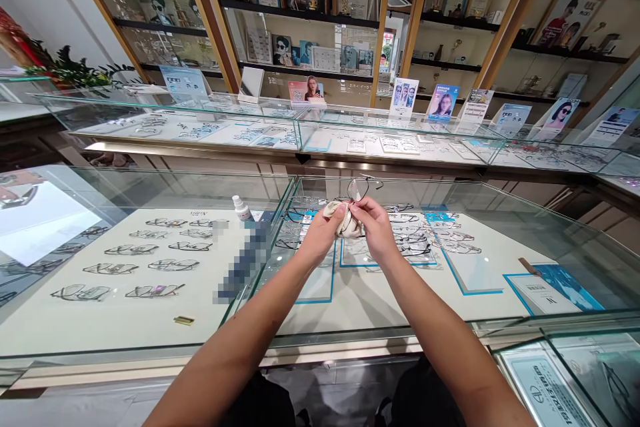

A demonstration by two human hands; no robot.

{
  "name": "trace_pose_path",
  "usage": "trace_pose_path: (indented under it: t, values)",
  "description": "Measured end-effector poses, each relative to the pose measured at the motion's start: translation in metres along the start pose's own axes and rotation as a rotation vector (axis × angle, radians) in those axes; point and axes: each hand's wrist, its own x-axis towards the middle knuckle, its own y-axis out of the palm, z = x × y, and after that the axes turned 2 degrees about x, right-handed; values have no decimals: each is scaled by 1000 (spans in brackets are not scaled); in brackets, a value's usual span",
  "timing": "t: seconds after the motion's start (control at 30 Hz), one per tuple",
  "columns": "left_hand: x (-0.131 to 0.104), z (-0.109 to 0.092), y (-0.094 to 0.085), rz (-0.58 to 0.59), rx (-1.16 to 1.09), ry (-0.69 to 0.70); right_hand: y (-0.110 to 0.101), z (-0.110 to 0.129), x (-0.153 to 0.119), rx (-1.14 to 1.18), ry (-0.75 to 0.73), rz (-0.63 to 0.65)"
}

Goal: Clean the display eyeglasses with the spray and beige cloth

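Above a glass display counter (pixel 370 320), both hands meet around a pair of eyeglasses (pixel 369 185) and a pale cloth (pixel 349 225). My left hand (pixel 323 230) is closed on the bunched cloth, pressing it against part of the glasses. Fingers of my right hand (pixel 375 223) pinch the glasses near the frame, with the cloth touching them. One lens and a thin dark temple stick up past the fingertips; the other lens is hidden by cloth and fingers. Left of the hands, a small white spray bottle (pixel 241 208) stands upright.
Rows of eyeglasses (pixel 173 265) lie inside the counter on the left, with more under the hands. A small gold item (pixel 184 321) lies near the front. A second glass showcase (pixel 350 140) with upright leaflets (pixel 443 102) runs behind. Shelves (pixel 300 17) line the wall.
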Motion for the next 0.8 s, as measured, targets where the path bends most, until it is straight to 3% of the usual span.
trace_pose_path:
  t: [0.33, 0.57, 0.67, 0.8]
  values:
    - [-3, -5, -2, 127, 47, -48, -4, 2, 4, 83, 96, -58]
    - [-1, -1, 2, -26, 123, 32, -2, -3, 1, 5, 7, 20]
    - [1, 1, -1, -39, 162, 66, -2, -2, 1, 2, 5, 8]
    - [1, -3, -7, 100, 106, 8, -5, 4, 4, 88, 72, -51]
